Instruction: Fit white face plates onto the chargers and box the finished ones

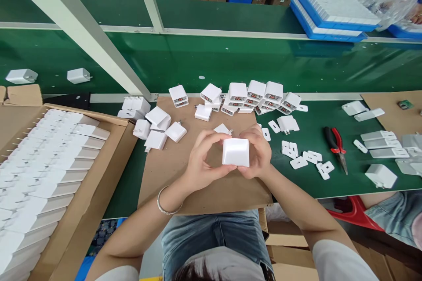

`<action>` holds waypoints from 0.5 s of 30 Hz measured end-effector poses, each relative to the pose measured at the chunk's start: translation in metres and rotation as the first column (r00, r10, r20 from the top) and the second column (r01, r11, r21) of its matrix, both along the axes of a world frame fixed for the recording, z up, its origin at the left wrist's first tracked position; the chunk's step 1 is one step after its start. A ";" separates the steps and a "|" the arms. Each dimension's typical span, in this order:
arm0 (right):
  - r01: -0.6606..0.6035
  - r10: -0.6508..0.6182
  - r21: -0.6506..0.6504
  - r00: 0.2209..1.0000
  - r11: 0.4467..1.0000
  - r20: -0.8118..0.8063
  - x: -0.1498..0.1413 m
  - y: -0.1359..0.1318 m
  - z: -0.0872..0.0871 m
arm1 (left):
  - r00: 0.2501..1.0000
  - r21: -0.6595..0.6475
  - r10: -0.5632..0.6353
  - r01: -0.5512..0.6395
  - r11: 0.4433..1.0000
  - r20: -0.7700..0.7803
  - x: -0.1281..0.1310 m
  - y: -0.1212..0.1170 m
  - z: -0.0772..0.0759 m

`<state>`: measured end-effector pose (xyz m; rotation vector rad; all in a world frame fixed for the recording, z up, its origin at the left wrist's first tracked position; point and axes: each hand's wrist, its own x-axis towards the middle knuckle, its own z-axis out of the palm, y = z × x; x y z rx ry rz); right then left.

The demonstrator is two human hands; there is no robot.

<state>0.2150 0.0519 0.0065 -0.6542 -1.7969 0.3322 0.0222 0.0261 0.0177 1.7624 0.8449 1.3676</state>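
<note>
Between both hands I hold a white charger housing (235,152) above the brown cardboard sheet. My left hand (207,154) grips its left side, thumb along the lower edge and fingers at the top. On the opposite side, my right hand (255,151) pinches it with curled fingers. Just behind my hands lies another white piece (222,129), partly hidden. Farther back stand several white charger housings (238,92) with open ends showing parts inside. A loose pile of white chargers (158,118) sits to the left.
A cardboard box (95,180) packed with white chargers stands at left. Small white plates (298,162) and red-black pliers (336,145) lie on the green table at right. A slanted white post (85,35) rises at left. Blue trays (329,19) rest on the shelf. Another person's leg (392,215) shows right.
</note>
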 end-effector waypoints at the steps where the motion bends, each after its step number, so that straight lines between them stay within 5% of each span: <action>1: 0.009 -0.009 -0.012 1.000 1.000 0.003 0.000 -0.001 0.000 | 1.000 0.002 0.005 -0.005 1.000 -0.001 0.000 0.000 0.000; 9: 0.073 -0.066 -0.085 0.995 0.994 0.076 0.003 -0.005 -0.001 | 1.000 0.002 0.030 -0.030 1.000 -0.007 -0.001 0.002 -0.001; 15: -0.006 0.006 -0.069 1.000 0.998 -0.001 0.003 0.000 -0.001 | 0.998 0.054 -0.013 0.016 0.998 -0.060 -0.003 0.002 -0.001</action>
